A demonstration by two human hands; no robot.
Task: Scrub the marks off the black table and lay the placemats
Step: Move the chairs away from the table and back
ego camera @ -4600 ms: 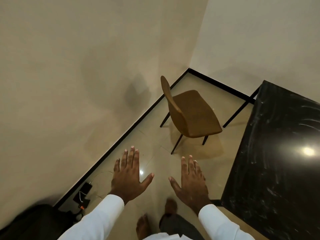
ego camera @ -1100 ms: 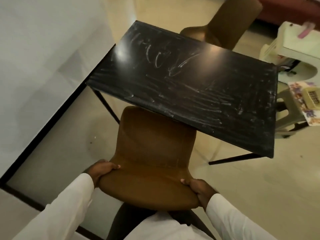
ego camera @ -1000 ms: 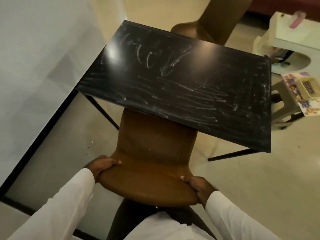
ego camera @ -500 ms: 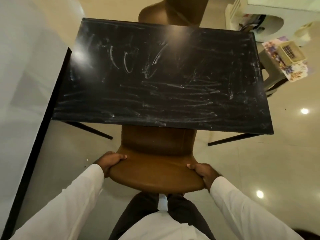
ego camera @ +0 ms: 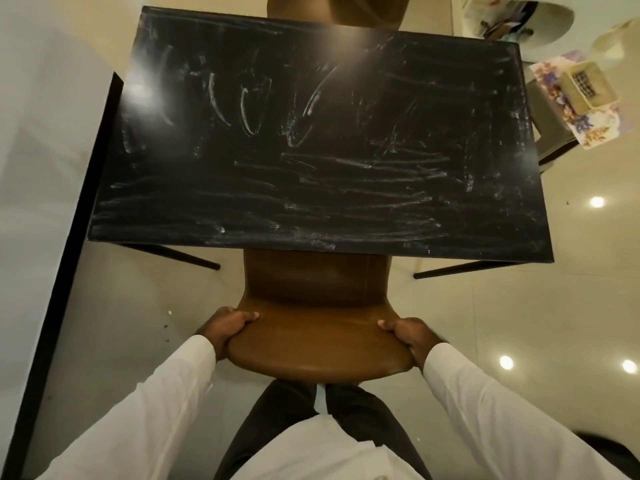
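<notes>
Presently: the black rectangular glossy worktop (ego camera: 311, 150) stands on thin black legs. Its whole top is streaked with white chalky marks (ego camera: 249, 109), with curved strokes toward the far left corner and long level smears toward the near edge. No cloth or mat lies on it.

A brown moulded leather-look chair (ego camera: 318, 299) sits at the middle of the worktop's near long edge. The front of its seat is tucked under that edge and its backrest faces the person.

The left hand (ego camera: 225, 327) is curled round the left end of the backrest's top rim and grips it. The right hand (ego camera: 412, 337) is curled the same way round the right end. White sleeves cover both arms to the wrist.

A second brown chair (ego camera: 336, 12) stands at the worktop's far long edge, only partly in view.

Just beyond the worktop's right end, a grey stool (ego camera: 550, 133) carries a flower-printed flat sheet (ego camera: 588, 129). A small woven basket (ego camera: 588, 86) rests on the sheet. Whether the sheet is a placemat, I cannot tell.
</notes>
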